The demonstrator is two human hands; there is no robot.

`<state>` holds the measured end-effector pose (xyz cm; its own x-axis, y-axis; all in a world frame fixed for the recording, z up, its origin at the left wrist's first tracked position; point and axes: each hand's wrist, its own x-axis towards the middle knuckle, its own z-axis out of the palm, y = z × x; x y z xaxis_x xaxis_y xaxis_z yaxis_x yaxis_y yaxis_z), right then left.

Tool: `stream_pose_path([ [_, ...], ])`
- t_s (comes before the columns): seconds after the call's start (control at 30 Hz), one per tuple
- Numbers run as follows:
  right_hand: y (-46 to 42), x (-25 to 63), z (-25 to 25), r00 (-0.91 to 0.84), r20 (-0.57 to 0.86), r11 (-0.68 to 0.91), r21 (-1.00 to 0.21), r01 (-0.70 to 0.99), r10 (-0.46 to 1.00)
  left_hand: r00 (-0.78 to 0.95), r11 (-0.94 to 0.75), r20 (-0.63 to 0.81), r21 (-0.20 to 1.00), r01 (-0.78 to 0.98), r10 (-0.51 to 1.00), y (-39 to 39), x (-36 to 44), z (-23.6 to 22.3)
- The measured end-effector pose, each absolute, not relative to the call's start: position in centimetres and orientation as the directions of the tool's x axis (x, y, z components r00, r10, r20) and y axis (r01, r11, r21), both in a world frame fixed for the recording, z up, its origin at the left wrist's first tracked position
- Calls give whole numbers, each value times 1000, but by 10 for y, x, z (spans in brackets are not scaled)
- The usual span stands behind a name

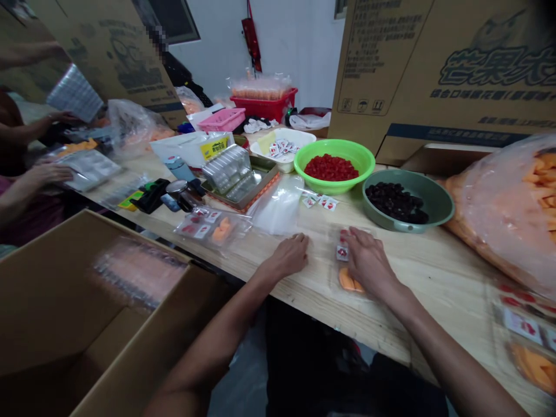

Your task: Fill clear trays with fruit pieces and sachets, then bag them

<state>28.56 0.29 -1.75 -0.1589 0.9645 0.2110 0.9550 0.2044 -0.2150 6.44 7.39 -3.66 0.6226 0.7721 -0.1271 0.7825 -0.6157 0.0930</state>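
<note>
My right hand (369, 258) rests over a clear plastic tray (333, 284), its bent fingers at the upper compartments. In that tray lie a small white packet with a red print (343, 253) and orange pieces (347, 280); red bits show by my fingertips. What my right fingers pinch, if anything, is hidden. Left of the tray, my left hand (292, 255) is closed with its knuckles up, beside a stack of clear plastic bags (278, 211). Whether it grips something cannot be seen. A filled clear package (208, 227) lies farther left.
Behind my hands stand a bright green bowl (369, 165) of red pieces, a grey-green bowl (443, 197) of dark pieces and a white tray (306, 138) of packets. A bulging bag (490, 214) flanks them. Left are a metal tin (243, 200), an open carton (39, 272) and a co-worker's hand (50, 174).
</note>
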Motion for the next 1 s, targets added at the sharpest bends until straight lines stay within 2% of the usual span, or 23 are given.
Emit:
stream_pose_path([
  [0.1, 27, 261, -16, -316, 179, 355, -270, 895, 932, 599, -592, -150, 88, 801, 787, 76, 60, -38],
  [0.2, 43, 240, -23, -416, 136, 438, -305, 845, 899, 534, -525, -111, 100, 845, 838, 80, 56, -45],
  [0.43, 57, 225, -21, -429, 122, 446, -205, 871, 895, 380, -369, -19, 192, 909, 925, 81, 49, -48],
  [0.5, 62, 226, -23, -439, 72, 442, -260, 859, 896, 386, -363, -26, 287, 887, 922, 82, 44, -45],
  [0.6, 67, 229, -31, -424, 31, 409, -338, 848, 905, 446, -361, -42, 521, 773, 894, 83, 38, -40],
  [0.67, 69, 229, -37, -394, 42, 383, -347, 856, 918, 465, -377, -1, 583, 719, 885, 82, 39, -39],
  [0.73, 68, 228, -39, -365, 69, 365, -349, 863, 929, 461, -435, 83, 510, 742, 884, 79, 45, -39],
  [0.87, 62, 227, -35, -304, 186, 353, -372, 858, 934, 436, -483, 221, 255, 838, 872, 76, 59, -40],
  [1.0, 60, 235, -34, -235, 302, 343, -383, 858, 924, 370, -440, 315, 189, 878, 874, 79, 57, -41],
])
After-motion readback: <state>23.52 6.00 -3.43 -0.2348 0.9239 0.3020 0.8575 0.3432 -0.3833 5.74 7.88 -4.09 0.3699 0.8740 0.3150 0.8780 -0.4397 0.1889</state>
